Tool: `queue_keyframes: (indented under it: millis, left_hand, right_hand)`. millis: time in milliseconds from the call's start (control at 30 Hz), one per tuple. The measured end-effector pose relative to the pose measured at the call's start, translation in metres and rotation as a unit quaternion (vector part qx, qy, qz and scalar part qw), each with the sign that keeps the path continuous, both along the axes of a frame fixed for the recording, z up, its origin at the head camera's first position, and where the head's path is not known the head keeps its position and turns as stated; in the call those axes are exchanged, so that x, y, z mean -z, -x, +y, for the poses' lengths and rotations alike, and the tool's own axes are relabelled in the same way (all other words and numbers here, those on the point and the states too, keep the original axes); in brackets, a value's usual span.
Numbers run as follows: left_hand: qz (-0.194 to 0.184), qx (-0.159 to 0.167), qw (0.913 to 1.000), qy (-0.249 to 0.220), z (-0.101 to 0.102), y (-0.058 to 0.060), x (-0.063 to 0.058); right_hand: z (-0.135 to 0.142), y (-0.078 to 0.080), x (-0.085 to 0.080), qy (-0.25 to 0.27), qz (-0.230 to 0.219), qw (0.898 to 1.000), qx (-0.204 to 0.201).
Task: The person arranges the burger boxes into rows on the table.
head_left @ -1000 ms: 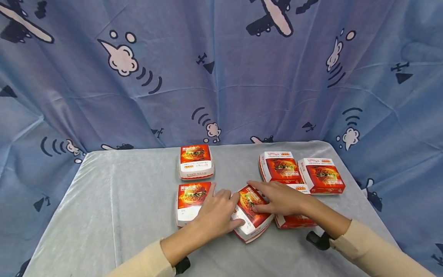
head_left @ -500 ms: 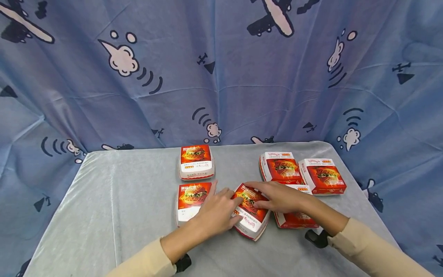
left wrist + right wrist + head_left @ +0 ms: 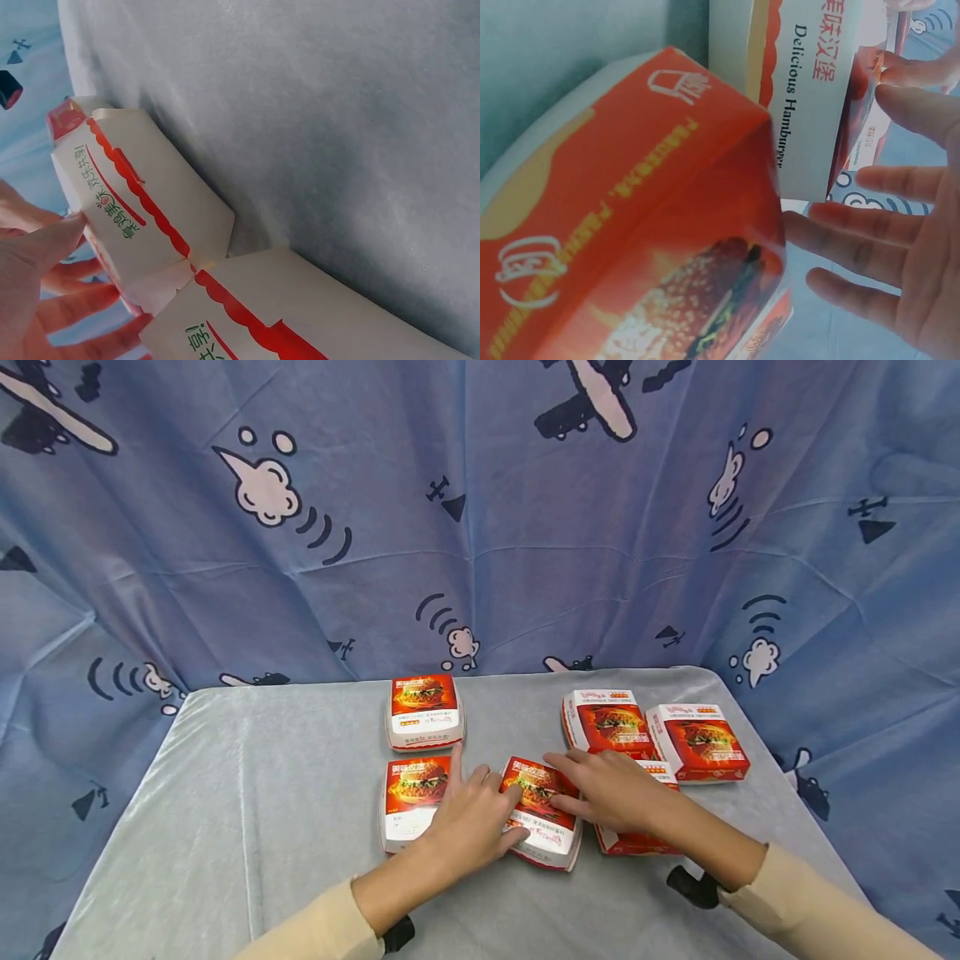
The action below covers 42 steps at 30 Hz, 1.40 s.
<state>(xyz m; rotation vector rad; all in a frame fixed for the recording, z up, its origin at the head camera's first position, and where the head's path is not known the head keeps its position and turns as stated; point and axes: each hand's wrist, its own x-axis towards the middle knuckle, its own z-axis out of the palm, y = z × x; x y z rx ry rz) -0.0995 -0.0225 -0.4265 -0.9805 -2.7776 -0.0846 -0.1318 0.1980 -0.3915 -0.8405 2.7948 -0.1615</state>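
Observation:
A red-and-white hamburger box (image 3: pixel 543 831) lies slightly turned at the middle front, between both hands. My left hand (image 3: pixel 468 814) touches its left side, thumb and a fingertip at the edge, index finger stretched forward. Beneath that hand a second hamburger box (image 3: pixel 408 822) is partly covered. My right hand (image 3: pixel 611 785) lays straight fingertips on the middle box's top from the right. In the left wrist view the thumb meets the middle box (image 3: pixel 142 202). The right wrist view shows my spread right hand (image 3: pixel 900 217) by its "Delicious Hamburger" side.
One hamburger box (image 3: pixel 426 714) stands behind the left one. To the right are a back box (image 3: pixel 615 722), a far-right box (image 3: pixel 705 739) and a nearer box (image 3: pixel 626 843) under the right forearm. A grey cloth covers the table (image 3: pixel 315 793); a blue curtain (image 3: pixel 390 510) hangs behind.
The middle hamburger box has turned counterclockwise, so it sits squarer with the left box. Both hands stay at it; my left index finger has swung slightly left and forward.

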Motion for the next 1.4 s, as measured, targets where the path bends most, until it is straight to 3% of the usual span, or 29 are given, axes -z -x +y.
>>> queue_keyframes:
  millis: [200, 400, 533, 933, 1400]
  left_hand:
    - [-0.022, -0.005, 0.9994, -0.026, -0.001, 0.002, -0.001]
    - [-0.083, -0.025, 0.9929, -0.081, -0.005, 0.010, -0.005]
    - [-0.114, -0.027, 0.9889, -0.092, -0.006, 0.015, -0.005]
    - [-0.130, -0.024, 0.9875, -0.087, -0.004, 0.016, -0.001]
    - [-0.173, -0.011, 0.9802, -0.096, 0.000, 0.017, 0.001]
  right_hand:
    - [0.003, 0.000, 0.002, 0.026, -0.050, 0.998, 0.013]
    - [0.006, 0.002, 0.003, 0.048, -0.068, 0.996, 0.014]
    - [0.006, 0.003, 0.005, 0.054, -0.074, 0.996, 0.014]
    - [0.002, -0.003, -0.002, 0.058, -0.070, 0.995, 0.037]
    - [0.004, -0.005, 0.001, 0.055, -0.110, 0.991, 0.057]
